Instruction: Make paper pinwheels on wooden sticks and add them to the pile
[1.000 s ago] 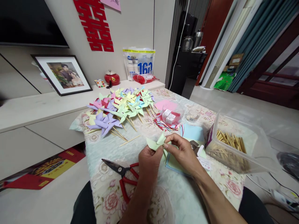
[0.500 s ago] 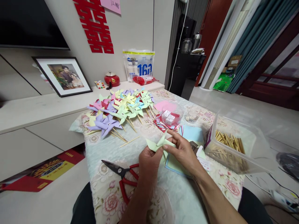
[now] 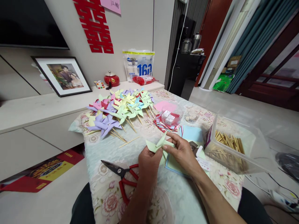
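Hands folding green paper pinwheel
L hand & R hand both pinched on it; since a sec ago one flap got lifted upright, blades nearly formed above desk.

The folded paper pinwheel between the hands is pale green. Far left lies a heap of lilac, pink, yellow, mint and blue paper pinwheels. The steel scissors near left have red handles. The tablecloth is pale mint with pink roses. The paper cutout on the far wall is red.
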The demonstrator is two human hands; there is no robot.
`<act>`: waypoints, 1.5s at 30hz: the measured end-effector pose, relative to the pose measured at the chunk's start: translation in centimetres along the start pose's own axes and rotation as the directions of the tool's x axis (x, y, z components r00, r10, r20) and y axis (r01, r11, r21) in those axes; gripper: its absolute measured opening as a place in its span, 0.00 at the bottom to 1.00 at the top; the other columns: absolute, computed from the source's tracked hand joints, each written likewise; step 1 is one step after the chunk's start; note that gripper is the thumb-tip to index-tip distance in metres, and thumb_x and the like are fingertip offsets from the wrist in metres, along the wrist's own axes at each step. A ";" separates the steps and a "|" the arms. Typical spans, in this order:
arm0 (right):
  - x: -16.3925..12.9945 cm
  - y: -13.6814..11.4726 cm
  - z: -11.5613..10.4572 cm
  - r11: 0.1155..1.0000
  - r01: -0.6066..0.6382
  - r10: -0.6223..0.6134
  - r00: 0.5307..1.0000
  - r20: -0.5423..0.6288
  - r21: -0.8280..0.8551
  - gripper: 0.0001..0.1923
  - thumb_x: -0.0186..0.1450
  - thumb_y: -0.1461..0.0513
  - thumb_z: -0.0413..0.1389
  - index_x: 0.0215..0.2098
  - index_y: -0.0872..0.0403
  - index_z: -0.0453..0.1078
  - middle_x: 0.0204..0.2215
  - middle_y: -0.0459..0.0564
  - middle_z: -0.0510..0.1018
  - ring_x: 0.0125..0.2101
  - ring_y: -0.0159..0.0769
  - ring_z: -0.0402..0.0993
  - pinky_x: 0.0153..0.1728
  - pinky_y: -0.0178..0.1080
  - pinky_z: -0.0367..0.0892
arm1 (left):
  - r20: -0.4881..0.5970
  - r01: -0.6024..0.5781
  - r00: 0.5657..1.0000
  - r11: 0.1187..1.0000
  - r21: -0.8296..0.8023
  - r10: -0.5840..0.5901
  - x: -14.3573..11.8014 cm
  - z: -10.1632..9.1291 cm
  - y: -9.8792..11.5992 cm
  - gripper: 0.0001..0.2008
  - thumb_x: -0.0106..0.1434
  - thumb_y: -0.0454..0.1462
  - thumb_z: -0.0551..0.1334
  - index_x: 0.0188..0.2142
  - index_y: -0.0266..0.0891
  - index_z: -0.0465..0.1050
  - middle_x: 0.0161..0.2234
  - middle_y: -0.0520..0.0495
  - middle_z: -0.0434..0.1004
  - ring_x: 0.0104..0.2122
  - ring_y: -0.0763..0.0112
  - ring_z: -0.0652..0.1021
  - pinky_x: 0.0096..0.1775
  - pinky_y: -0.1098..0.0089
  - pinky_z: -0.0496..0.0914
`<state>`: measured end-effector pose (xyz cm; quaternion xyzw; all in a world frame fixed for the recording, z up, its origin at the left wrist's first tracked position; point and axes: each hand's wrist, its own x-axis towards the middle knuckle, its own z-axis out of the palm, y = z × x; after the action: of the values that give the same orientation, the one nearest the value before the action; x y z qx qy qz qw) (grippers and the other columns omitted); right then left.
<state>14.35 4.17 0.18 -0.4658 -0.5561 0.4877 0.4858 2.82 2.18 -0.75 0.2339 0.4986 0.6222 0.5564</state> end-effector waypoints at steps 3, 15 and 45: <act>0.0 0.2 0.1 1.000 0.004 -0.004 1.000 -0.017 0.003 0.24 0.56 0.60 0.65 0.51 0.52 0.72 0.33 0.47 0.81 0.36 0.41 0.77 0.41 0.43 0.70 | 0.008 0.002 1.000 1.000 0.001 -0.002 -0.1 0.0 0.2 0.18 0.44 0.38 0.71 0.36 0.33 0.81 0.31 0.44 0.85 0.31 0.59 0.83 0.34 0.68 0.74; -0.1 0.0 0.4 1.000 -0.020 0.022 0.996 -0.088 0.021 0.22 0.53 0.61 0.66 0.46 0.53 0.74 0.33 0.48 0.81 0.36 0.43 0.78 0.41 0.44 0.70 | 0.026 -0.012 1.000 0.999 -0.036 0.013 0.0 -0.1 -0.3 0.17 0.45 0.38 0.72 0.37 0.33 0.80 0.33 0.43 0.85 0.34 0.57 0.83 0.39 0.65 0.74; -0.1 -1.2 -0.8 0.988 -0.108 0.094 0.987 0.129 0.108 0.17 0.57 0.52 0.66 0.35 0.56 0.73 0.28 0.45 0.76 0.30 0.33 0.71 0.35 0.36 0.64 | 0.215 0.082 0.973 0.997 0.005 -0.081 0.0 -1.1 1.4 0.20 0.45 0.38 0.74 0.38 0.32 0.80 0.30 0.45 0.84 0.30 0.63 0.81 0.35 0.68 0.73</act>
<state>15.13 4.03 1.46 -0.4337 -0.5319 0.5708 0.4508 1.29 2.00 0.01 0.2779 0.4436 0.5708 0.6326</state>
